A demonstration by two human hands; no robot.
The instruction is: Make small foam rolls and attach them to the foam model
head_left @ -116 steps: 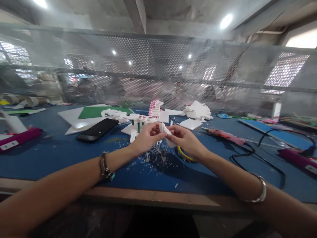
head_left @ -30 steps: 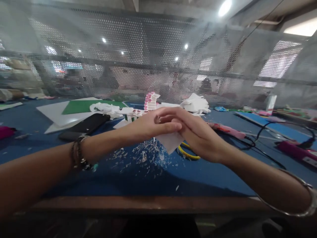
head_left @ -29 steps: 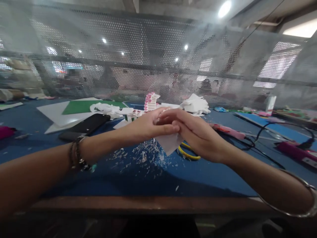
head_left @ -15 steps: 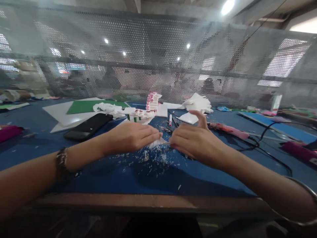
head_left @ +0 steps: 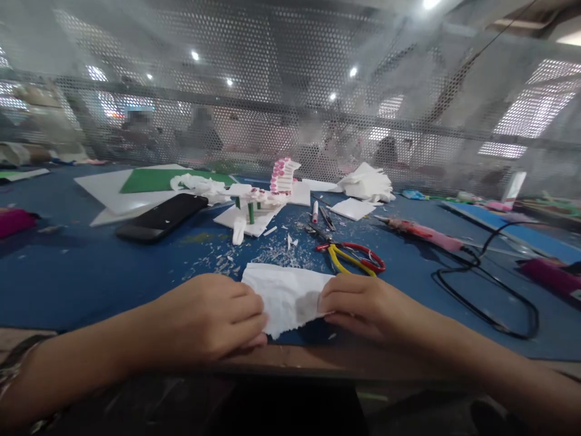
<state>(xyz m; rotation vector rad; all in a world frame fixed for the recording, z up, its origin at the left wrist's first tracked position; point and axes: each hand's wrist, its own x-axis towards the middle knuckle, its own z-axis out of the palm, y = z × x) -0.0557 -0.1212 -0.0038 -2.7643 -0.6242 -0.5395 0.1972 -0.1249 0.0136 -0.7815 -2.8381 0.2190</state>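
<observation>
A crumpled white sheet of tissue paper point(head_left: 287, 295) lies spread flat on the blue mat at the table's near edge. My left hand point(head_left: 206, 315) presses on its left side with fingers curled down. My right hand point(head_left: 363, 301) pinches its right edge. Just beyond the paper lie scissors point(head_left: 351, 255) with red and yellow handles, among white paper scraps.
A black phone point(head_left: 162, 216) lies left of centre, beside white and green sheets point(head_left: 140, 184). A small white paper model with green posts point(head_left: 254, 206) stands mid-table. A pink glue gun point(head_left: 420, 232) and its black cable point(head_left: 485, 290) lie to the right. Perforated metal screen behind.
Both hands came down from mid-air toward me and spread the tissue paper flat at the table's near edge. The scissors, hidden by the hands before, now show.
</observation>
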